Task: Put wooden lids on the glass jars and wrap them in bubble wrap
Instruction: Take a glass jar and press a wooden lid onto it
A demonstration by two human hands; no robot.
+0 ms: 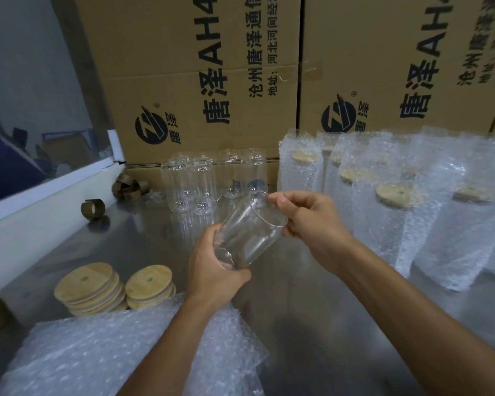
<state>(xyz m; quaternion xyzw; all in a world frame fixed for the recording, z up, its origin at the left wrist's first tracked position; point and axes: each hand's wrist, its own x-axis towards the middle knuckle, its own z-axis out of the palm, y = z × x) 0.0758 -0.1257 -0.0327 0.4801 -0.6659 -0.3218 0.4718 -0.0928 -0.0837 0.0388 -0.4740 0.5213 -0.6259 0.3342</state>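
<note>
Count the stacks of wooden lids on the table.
2. The left stack and the right stack sit side by side at the near left, just beyond the bubble wrap sheet, which may hide more.

Left forearm: bare, enters from the near edge at centre and angles up toward the far side. Left hand [215,261]: raised above the surface, back toward the camera, fingers curled round the bottom end of a glass jar [247,230], thumb lying along its near side. Right forearm: bare, enters from the near right corner and runs diagonally toward the far left. Right hand [309,215]: held a little farther and higher than the left, thumb and fingers pinching the jar's open rim.
</note>
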